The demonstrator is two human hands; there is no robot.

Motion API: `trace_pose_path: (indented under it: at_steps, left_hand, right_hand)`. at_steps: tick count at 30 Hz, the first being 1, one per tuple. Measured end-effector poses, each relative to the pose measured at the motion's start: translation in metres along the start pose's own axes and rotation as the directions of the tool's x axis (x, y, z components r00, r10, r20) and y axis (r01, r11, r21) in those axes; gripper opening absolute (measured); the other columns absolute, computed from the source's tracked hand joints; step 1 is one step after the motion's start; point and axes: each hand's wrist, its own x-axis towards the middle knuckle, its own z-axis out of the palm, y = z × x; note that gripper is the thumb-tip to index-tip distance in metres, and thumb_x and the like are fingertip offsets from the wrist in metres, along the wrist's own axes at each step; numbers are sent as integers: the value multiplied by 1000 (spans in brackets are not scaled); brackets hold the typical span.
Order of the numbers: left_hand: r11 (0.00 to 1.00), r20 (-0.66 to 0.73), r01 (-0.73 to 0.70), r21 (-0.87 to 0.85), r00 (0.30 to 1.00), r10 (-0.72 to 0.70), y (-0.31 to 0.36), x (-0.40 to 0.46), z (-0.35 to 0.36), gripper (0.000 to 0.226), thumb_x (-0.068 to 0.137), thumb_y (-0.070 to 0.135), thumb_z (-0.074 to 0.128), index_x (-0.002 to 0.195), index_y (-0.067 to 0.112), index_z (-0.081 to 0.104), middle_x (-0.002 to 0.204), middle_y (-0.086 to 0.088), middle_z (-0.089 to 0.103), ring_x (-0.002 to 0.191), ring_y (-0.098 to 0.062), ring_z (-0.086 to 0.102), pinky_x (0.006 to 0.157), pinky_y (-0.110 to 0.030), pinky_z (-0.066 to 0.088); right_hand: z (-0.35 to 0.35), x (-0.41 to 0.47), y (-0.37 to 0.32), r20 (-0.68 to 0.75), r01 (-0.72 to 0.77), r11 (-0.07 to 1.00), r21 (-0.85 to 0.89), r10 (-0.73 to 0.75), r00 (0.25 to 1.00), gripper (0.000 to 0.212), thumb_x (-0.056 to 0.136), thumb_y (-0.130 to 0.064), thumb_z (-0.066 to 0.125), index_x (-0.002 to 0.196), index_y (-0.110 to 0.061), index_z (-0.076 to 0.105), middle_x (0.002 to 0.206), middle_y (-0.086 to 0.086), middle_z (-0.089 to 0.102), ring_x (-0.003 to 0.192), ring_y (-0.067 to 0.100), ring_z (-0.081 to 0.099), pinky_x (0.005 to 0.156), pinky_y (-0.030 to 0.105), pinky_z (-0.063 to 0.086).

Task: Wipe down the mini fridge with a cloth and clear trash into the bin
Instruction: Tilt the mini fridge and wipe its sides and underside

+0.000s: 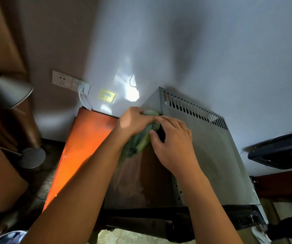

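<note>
The mini fridge [217,155] fills the centre right, grey metal with a row of vent slots along its far edge and a dark wood-look panel on its near left side. A bunched green cloth [140,141] lies against the fridge's upper left corner. My left hand [132,121] grips the top of the cloth. My right hand [173,145] pinches the cloth's right side with thumb and fingers, its palm over the grey surface. Part of the cloth is hidden under both hands.
An orange-lit wooden cabinet [81,148] stands left of the fridge, against the pale wall. Wall sockets [70,82] with a white plug and cable sit above it. A grey desk lamp [9,90] is at far left. A dark tray-like object [280,148] sits at right.
</note>
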Motion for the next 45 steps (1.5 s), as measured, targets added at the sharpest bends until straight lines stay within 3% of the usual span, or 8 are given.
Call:
trace_pose_path:
  at_steps: [4,11,18,27,30,35,41,45]
  left_hand:
    - [987,-156,-44,-154,988,19,10,14,11,31,78,50,67,70,20,65,62,8,64,62,-14,62,58,-27,46]
    - [988,36,138,72,989,-141,-17,26,-3,32,74,47,59,82,18,71,78,-5,70,77,-25,67,71,-31,55]
    - [953,-126,-88,-289,991,53,29,39,5,25,79,25,56,56,19,48,46,12,44,46,-5,36,45,-19,33]
    - [993,22,67,-99,998,-65,-19,48,-2,21,89,29,60,78,14,69,76,-7,71,81,-26,69,72,-38,55]
    - [950,11,-55,-308,998,61,-2,48,-4,26,89,20,54,65,17,63,58,12,62,52,5,54,51,-17,45]
    - [885,-62,-42,-464,998,15,12,60,3,14,81,27,60,72,15,60,71,-1,60,68,-13,54,65,-24,45]
    - [983,92,181,32,979,-183,-6,60,-4,16,97,13,53,93,6,66,80,-1,60,74,-21,53,70,-28,40]
    - [934,2,-55,-354,998,59,21,54,-6,21,86,17,48,66,16,55,57,12,53,58,-4,47,51,-13,38]
  right_hand:
    - [1,14,-6,13,45,995,-85,-45,999,57,101,-51,45,150,-23,45,154,-5,44,146,17,28,120,38,18]
    - [9,33,-21,257,142,970,-197,-89,962,66,101,-50,45,157,-18,32,161,2,35,152,21,20,124,40,7]
    - [-5,61,-29,108,68,962,-263,-41,993,79,92,-38,55,159,-13,23,162,9,30,150,28,24,122,43,11]
    - [17,79,-46,405,117,924,-363,43,913,77,91,-37,59,156,-9,29,141,12,58,141,31,38,124,49,5]
    - [8,88,-50,263,103,892,-440,18,965,68,86,-37,57,147,-11,40,134,18,60,136,35,43,121,49,14]
    - [4,102,-46,312,103,882,-460,52,949,83,88,-41,63,156,-9,26,143,19,52,139,37,39,122,48,12]
    - [7,101,-54,455,187,894,-407,21,890,52,92,-32,57,140,-16,48,112,3,68,118,27,59,116,43,23]
    - [-16,106,-52,307,146,888,-436,-6,952,56,84,-31,56,139,-21,50,109,4,70,114,32,59,109,47,29]
